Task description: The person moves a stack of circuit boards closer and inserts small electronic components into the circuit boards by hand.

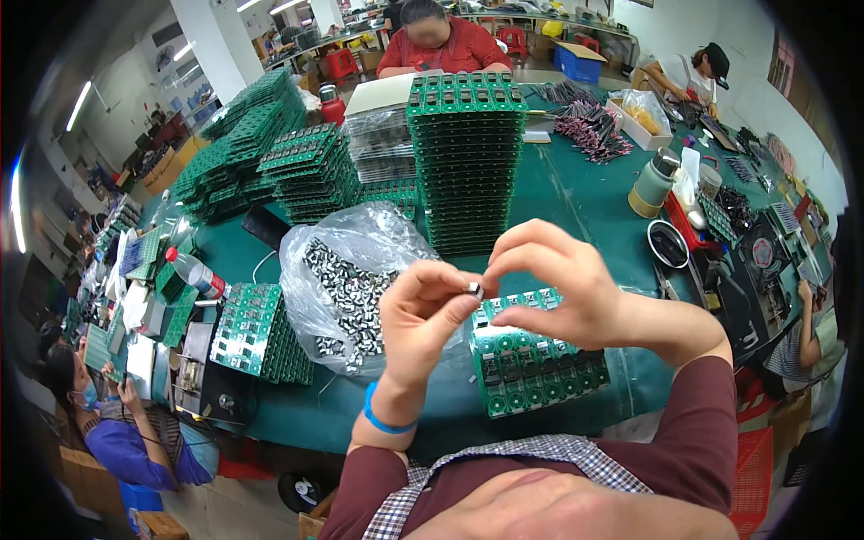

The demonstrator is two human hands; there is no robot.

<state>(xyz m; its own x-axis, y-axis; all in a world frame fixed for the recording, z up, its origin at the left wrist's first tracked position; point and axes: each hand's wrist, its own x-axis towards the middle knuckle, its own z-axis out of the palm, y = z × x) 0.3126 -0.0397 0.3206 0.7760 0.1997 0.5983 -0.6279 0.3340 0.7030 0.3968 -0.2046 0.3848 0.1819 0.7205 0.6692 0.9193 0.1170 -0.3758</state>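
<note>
Left hand pinches; right hand curves just beside it, digits parted.

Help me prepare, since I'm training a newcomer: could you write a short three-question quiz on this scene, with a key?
1. What does the person's left grip pinch between thumb and fingers?
2. True or false: the thumb and index finger of the right grip are spread apart.
3. Fill in the blank: the pile of loose metallic pieces lies in a clear plastic ____.

Key:
1. A small metallic part.
2. True.
3. Bag.
</note>
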